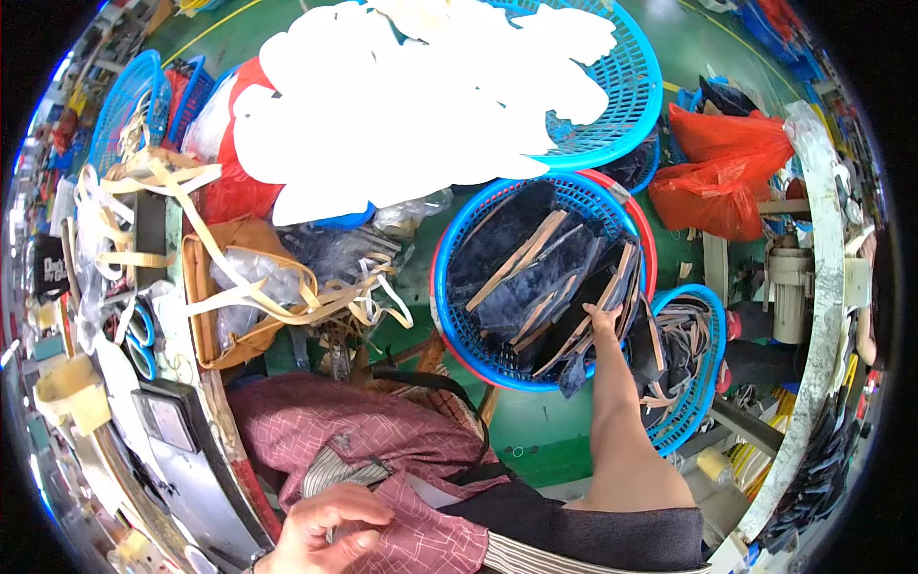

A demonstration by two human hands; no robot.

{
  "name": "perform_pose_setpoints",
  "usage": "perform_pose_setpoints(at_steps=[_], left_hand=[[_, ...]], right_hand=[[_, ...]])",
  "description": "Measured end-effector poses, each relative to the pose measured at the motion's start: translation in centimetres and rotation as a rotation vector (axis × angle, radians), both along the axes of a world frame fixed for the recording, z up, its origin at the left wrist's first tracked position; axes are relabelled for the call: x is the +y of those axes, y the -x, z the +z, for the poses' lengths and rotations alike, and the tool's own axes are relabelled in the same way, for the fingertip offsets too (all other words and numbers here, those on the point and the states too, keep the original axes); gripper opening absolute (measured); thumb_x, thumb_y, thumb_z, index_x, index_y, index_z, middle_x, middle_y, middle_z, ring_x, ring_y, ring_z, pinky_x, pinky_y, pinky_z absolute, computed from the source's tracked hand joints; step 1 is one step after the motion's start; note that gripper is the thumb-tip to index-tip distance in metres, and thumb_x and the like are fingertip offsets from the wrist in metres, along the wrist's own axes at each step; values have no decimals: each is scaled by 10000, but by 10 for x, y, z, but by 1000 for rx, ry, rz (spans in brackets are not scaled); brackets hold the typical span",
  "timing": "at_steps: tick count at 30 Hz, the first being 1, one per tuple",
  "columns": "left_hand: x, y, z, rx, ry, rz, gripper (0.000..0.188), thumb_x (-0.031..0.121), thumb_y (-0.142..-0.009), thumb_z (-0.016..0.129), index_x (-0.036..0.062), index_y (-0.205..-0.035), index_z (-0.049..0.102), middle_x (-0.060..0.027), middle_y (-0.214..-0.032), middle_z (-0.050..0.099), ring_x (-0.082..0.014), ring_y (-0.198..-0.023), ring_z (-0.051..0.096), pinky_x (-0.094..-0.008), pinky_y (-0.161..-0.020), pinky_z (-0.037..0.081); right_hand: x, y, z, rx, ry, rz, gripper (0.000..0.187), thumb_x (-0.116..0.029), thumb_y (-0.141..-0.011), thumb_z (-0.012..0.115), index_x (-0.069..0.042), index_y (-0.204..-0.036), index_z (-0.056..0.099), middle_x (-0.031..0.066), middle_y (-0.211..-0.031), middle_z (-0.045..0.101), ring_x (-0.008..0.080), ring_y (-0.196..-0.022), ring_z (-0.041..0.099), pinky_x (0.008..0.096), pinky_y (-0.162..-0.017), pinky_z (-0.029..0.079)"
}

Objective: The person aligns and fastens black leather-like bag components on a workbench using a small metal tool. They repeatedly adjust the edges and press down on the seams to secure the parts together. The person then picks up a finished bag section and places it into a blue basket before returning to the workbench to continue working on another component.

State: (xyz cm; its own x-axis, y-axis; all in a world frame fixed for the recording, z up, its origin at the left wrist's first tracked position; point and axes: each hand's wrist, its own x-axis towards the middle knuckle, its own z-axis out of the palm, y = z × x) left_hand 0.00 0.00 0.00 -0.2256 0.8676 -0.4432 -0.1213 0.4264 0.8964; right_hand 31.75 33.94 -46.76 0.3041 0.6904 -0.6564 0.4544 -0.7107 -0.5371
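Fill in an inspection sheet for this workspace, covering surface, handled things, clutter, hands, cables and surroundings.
Surface: green floor, partly visible.
Handled things: dark pieces with tan edges, in a round blue basket.
Clutter: pale straps, tangled at left.
Hands: right hand touches the dark pieces, grip unclear; left hand near the lap, fingers curled, apparently empty.
Cables: nothing seen clearly.
Surroundings: overexposed white heap; red bag at right.

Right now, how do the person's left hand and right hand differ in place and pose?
The left hand is near the maroon patterned clothing; the right hand is at the dark pieces in the blue basket. The left hand is loosely curled, nothing visible in it; the right hand touches a piece. Both hands are bare.
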Motion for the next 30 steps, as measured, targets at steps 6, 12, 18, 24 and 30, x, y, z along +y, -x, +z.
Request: perform_pose_setpoints(at_steps=[6, 12, 18, 24, 30], left_hand=[[-31, 2, -1, 33, 77, 176, 145, 37, -813, 663, 24, -954, 629, -112, -949, 654, -236, -921, 617, -357, -831, 471], [-63, 12, 3, 120, 144, 478, 124, 94, -885, 580, -8, -945, 615, -76, -938, 640, -98, -809, 552, -248, -728, 449], [-54, 16, -37, -239, 176, 637, 252, 247, -941, 514, 12, -991, 591, -66, -949, 636, -147, -896, 595, -280, -843, 463], [-153, 34, -32, -927, -287, 645, 635, 572, -919, 374, 29, -1229, 482, -89, -1168, 551, -220, -1129, 496, -366, -1017, 364], [-283, -37, 15, -526, 231, 848, 674, 498, -873, 557, 0, -1309, 431, -105, -1317, 495, -222, -1167, 505, -382, -1012, 386]], right_hand=[[6, -14, 1, -462, -33, 259, 962, -245, -606, 730, -58, -1396, 214, 247, -1161, 564, 372, -1080, 558, 423, -920, 432], [13, -30, 115, 165, -39, 296, 694, -33, -581, 697, -74, -1228, 449, 94, -936, 584, 243, -828, 561, 357, -825, 448], [-13, 91, 368, 751, 12, 886, 729, -26, -571, 729, 8, -1244, 449, 95, -1126, 573, 218, -1018, 565, 338, -908, 439], [-162, 227, 476, 787, -1283, 2102, 651, -161, -644, 741, -109, -1235, 473, 186, -1130, 577, 317, -873, 631, 390, -741, 536], [-367, 280, 375, 1671, -2293, 1972, 330, -233, -851, 484, -193, -1178, 495, 86, -1221, 561, 180, -965, 522, 273, -690, 346]])
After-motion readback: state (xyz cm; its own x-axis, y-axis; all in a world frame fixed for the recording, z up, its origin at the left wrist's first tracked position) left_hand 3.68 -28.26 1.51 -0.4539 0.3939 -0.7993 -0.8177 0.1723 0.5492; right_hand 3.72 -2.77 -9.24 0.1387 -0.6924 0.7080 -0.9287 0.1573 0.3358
